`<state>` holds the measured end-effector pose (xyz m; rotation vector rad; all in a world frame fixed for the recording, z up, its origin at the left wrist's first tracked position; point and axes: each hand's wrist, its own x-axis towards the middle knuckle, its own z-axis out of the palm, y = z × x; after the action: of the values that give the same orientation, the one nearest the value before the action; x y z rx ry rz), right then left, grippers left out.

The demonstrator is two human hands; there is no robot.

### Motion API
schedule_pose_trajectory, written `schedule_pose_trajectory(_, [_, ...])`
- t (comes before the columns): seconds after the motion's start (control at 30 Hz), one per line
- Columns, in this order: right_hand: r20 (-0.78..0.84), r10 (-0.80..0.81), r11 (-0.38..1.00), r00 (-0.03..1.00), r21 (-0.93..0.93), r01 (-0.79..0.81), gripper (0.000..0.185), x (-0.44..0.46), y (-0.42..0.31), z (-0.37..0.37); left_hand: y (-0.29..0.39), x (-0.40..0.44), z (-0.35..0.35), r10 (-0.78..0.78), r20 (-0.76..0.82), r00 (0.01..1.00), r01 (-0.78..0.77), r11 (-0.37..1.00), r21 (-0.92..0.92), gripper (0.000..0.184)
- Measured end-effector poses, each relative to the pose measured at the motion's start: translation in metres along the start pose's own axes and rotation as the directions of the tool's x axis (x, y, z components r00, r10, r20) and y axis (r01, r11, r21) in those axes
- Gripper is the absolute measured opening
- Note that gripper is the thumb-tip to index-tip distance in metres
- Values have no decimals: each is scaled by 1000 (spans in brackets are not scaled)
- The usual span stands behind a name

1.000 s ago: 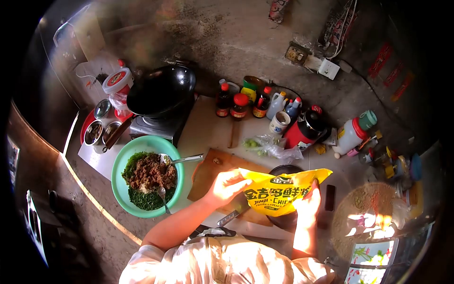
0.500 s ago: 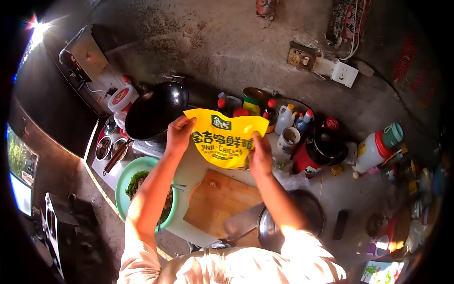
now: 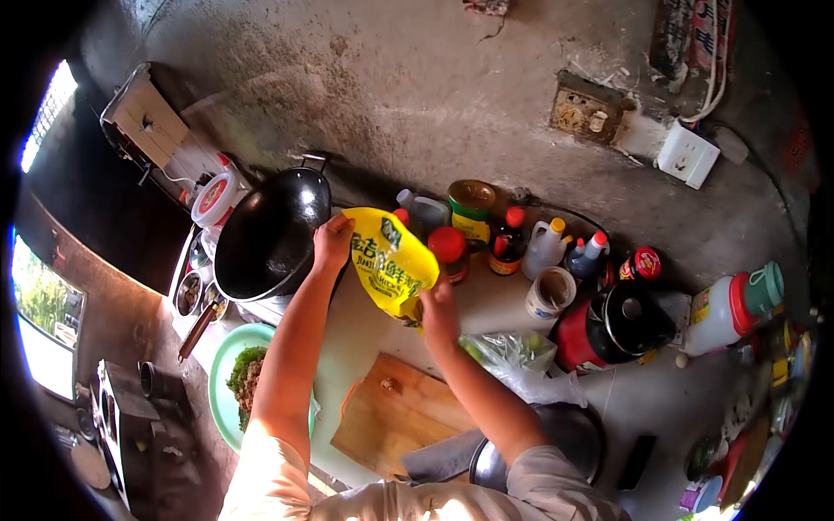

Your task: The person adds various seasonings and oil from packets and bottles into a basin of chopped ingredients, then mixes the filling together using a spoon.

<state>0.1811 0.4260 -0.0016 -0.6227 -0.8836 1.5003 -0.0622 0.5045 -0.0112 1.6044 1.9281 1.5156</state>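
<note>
A yellow printed packet [image 3: 391, 265] hangs tilted between my hands, above the counter. Its upper left corner is pinched by my left hand [image 3: 334, 240], near the rim of the black wok [image 3: 274, 233]. My right hand [image 3: 437, 311] grips the lower right edge, with the fingers partly hidden. Under my left forearm, a light green basin [image 3: 222, 365] holds chopped greens and brown minced food. Below the packet, a wooden board [image 3: 391, 417] lies with a cleaver blade [image 3: 439, 455] across its lower corner.
Sauce bottles, a red-lidded jar [image 3: 449, 252] and a white cup [image 3: 550, 293] line the wall. Right of them stand a red and black pot [image 3: 608, 326] and a large jug [image 3: 717, 313]. A clear plastic bag [image 3: 521, 356] lies near a metal lid [image 3: 569, 438].
The packet, earlier held low over the board, was raised toward the wok and bottles. Since the last earlier frame it has tilted, its right side dropping with my right hand. The view has shifted too.
</note>
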Motion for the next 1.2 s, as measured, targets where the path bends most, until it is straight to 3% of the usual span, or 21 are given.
schedule_pose_trajectory(0.03, [-65,-70,997,995,9,71,37,11,6,-11,24,-2,1,-59,31,998,55,992,114,13])
schedule_pose_trajectory(0.07, [-130,-141,990,982,12,143,36,23,11,-24,20,0,4,-16,99,995,-3,982,188,14])
schedule_pose_trajectory(0.1, [-75,-351,894,933,-322,310,38,37,3,-37,39,-2,5,-40,126,991,9,971,240,18])
schedule_pose_trajectory(0.13, [50,-520,664,853,-605,440,39,56,-8,-51,59,-5,5,-65,149,987,20,957,289,23])
schedule_pose_trajectory(0.17, [126,-583,428,802,-792,436,40,77,-14,-63,56,-4,6,60,163,985,-92,975,202,38])
schedule_pose_trajectory(0.2, [221,-621,154,752,-906,394,41,99,-19,-70,59,-7,7,57,158,986,-89,975,202,38])
schedule_pose_trajectory(0.27, [293,-549,51,782,-923,382,47,126,-38,-68,80,-19,5,157,0,988,-150,937,314,49])
schedule_pose_trajectory(0.3, [347,-522,-92,780,-931,353,57,139,-39,-71,90,-25,-1,136,48,990,-144,922,358,55])
schedule_pose_trajectory(0.33, [351,-522,-92,777,-929,358,57,144,-45,-63,100,-34,-4,182,31,983,-181,916,359,54])
schedule_pose_trajectory(0.4, [295,-309,-224,904,-946,232,64,149,-58,-50,122,-55,-14,203,88,975,-220,930,295,52])
schedule_pose_trajectory(0.43, [273,-297,-306,915,-935,180,67,154,-56,-47,139,-69,-20,212,104,972,-232,934,270,49])
schedule_pose_trajectory(0.53, [182,-196,-370,964,-924,99,63,153,-60,-34,197,-115,-44,337,172,925,-371,900,229,49])
schedule_pose_trajectory(0.67, [169,-165,-317,972,-942,110,74,145,-50,-35,255,-190,-84,424,350,835,-476,876,76,41])
schedule_pose_trajectory(0.73, [16,-88,-91,996,-996,8,72,132,-65,-29,259,-224,-98,448,328,832,-452,890,-70,33])
schedule_pose_trajectory(0.8, [145,-336,-143,931,-984,102,62,117,-86,-26,252,-250,-110,407,347,845,-383,913,-137,28])
schedule_pose_trajectory(0.87, [219,-426,-100,878,-976,195,65,85,-136,-2,244,-273,-122,289,388,875,-214,951,-224,19])
schedule_pose_trajectory(1.0, [416,-403,-152,815,-909,388,75,7,-232,46,234,-293,-146,182,345,921,-113,971,-209,20])
schedule_pose_trajectory(1.1, [398,-263,157,879,-881,446,71,-47,-274,75,235,-294,-160,78,375,924,-57,996,-67,62])
schedule_pose_trajectory(1.13, [401,-207,261,892,-856,446,69,-62,-281,84,232,-292,-163,106,346,932,-70,991,-113,80])
schedule_pose_trajectory(1.17, [410,-64,421,910,-815,398,63,-79,-287,96,229,-291,-165,87,307,948,-60,994,-95,87])
schedule_pose_trajectory(1.2, [414,-47,420,909,-817,394,63,-90,-283,101,221,-294,-168,66,288,955,-21,987,-156,90])
